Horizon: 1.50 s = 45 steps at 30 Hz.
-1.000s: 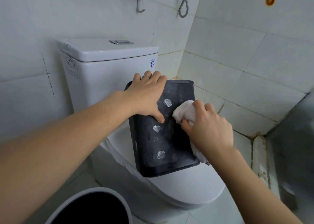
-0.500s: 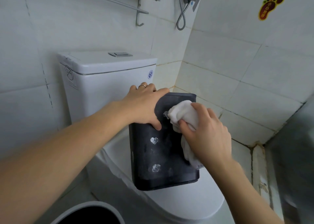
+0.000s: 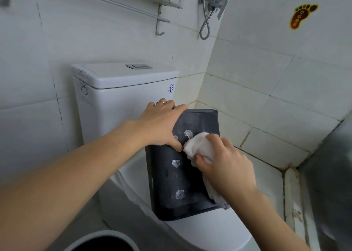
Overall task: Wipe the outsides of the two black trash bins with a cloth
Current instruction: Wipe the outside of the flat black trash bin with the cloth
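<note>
round blue logo [image 3: 171,88] on cistern [image 3: 122,100], unreadable

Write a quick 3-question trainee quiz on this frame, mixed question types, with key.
1. True or false: the black bin stands upright on the floor.
2. Which hand grips the white cloth? A) left hand B) right hand
3. Fill in: the bin lies on the closed ____.

Key: 1 false; 2 B; 3 toilet lid
</note>
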Each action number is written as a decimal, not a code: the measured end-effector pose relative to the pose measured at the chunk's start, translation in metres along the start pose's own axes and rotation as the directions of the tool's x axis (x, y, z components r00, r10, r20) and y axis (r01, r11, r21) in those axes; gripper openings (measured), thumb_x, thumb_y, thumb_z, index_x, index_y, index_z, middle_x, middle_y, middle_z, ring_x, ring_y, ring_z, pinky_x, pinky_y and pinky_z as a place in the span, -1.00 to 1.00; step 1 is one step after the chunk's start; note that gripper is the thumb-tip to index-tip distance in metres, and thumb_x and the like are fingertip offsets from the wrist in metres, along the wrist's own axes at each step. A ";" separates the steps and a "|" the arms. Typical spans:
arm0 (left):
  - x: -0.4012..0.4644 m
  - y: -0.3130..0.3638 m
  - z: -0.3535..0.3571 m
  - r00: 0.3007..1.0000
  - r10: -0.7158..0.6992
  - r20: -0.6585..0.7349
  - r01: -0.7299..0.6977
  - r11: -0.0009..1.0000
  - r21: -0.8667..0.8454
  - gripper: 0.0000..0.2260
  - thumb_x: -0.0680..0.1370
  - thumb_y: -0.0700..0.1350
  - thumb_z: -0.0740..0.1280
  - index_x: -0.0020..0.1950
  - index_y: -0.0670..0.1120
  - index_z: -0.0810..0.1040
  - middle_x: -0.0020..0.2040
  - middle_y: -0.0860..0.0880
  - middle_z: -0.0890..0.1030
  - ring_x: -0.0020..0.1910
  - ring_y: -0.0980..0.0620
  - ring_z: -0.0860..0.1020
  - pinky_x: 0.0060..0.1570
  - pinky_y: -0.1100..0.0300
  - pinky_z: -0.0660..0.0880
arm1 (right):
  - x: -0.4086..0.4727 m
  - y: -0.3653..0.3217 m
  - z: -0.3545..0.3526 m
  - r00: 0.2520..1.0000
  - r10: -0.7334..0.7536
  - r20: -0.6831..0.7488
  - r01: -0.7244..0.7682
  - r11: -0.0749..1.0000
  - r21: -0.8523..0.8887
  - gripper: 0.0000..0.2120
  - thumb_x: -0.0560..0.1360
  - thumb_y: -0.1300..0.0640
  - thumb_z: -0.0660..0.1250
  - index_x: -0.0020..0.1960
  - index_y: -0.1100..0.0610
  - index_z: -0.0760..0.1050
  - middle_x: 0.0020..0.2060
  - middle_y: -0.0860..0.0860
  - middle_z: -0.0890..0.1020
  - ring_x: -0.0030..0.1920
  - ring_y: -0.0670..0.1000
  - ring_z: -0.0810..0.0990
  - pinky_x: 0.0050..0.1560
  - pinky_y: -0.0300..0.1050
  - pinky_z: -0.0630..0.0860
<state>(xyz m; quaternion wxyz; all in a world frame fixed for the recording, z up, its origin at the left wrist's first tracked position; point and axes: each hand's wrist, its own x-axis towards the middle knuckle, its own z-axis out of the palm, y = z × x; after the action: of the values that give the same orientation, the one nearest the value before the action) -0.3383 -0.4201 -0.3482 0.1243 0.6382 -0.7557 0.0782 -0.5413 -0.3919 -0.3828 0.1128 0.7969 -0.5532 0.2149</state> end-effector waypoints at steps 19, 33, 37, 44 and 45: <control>-0.004 0.010 -0.004 0.997 0.074 -0.029 -0.072 0.994 0.079 -0.04 0.18 0.39 0.50 0.44 0.04 0.22 0.12 -0.01 0.37 0.15 -0.07 0.32 0.08 0.06 0.27 | 0.008 -0.008 -0.007 0.987 -0.116 -0.113 0.093 0.977 -0.190 -0.72 0.32 -0.03 0.49 -0.10 0.08 0.49 -0.31 0.01 0.39 -0.58 0.11 0.18 -0.47 -0.30 -0.06; -0.006 0.012 -0.007 0.995 0.091 -0.039 -0.087 0.993 0.083 -0.01 0.17 0.38 0.50 0.46 0.04 0.20 0.14 -0.02 0.38 0.16 -0.08 0.33 0.09 0.05 0.27 | 0.019 -0.011 -0.015 0.995 -0.039 -0.097 0.019 0.980 -0.196 -0.77 0.47 -0.05 0.33 0.04 0.05 0.43 -0.21 -0.02 0.30 -0.47 0.13 0.24 -0.49 -0.18 0.10; -0.006 0.012 -0.005 0.994 0.097 -0.041 -0.092 0.991 0.101 0.00 0.17 0.40 0.49 0.46 0.02 0.20 0.14 -0.02 0.38 0.17 -0.08 0.33 0.11 0.05 0.28 | -0.002 -0.004 -0.010 0.996 -0.072 -0.059 0.059 0.977 -0.205 -0.73 0.34 -0.02 0.48 -0.11 0.06 0.46 -0.31 -0.01 0.37 -0.60 0.16 0.28 -0.46 -0.30 -0.08; -0.007 0.015 -0.007 0.995 0.090 -0.044 -0.087 0.993 0.084 0.01 0.16 0.39 0.50 0.47 0.07 0.18 0.14 0.00 0.38 0.17 -0.08 0.33 0.09 0.05 0.27 | 0.033 -0.012 -0.029 0.995 -0.009 -0.104 -0.006 0.990 -0.140 -0.73 0.55 -0.12 0.18 0.20 -0.03 0.36 -0.04 0.00 0.42 -0.26 0.22 0.54 -0.34 -0.10 0.29; -0.007 0.014 -0.007 0.995 0.090 -0.043 -0.086 0.993 0.084 0.01 0.16 0.39 0.50 0.48 0.07 0.18 0.14 0.00 0.38 0.18 -0.07 0.33 0.10 0.05 0.26 | 0.036 -0.013 -0.029 0.993 0.002 -0.116 -0.018 0.990 -0.138 -0.72 0.55 -0.11 0.19 0.20 -0.03 0.37 -0.06 0.00 0.41 -0.30 0.20 0.49 -0.35 -0.10 0.27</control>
<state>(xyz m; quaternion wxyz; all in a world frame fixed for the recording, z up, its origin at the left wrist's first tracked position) -0.3502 -0.4090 -0.3429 0.1123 0.6067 -0.7762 0.1294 -0.5245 -0.4050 -0.3400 0.1988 0.7707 -0.5633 0.2219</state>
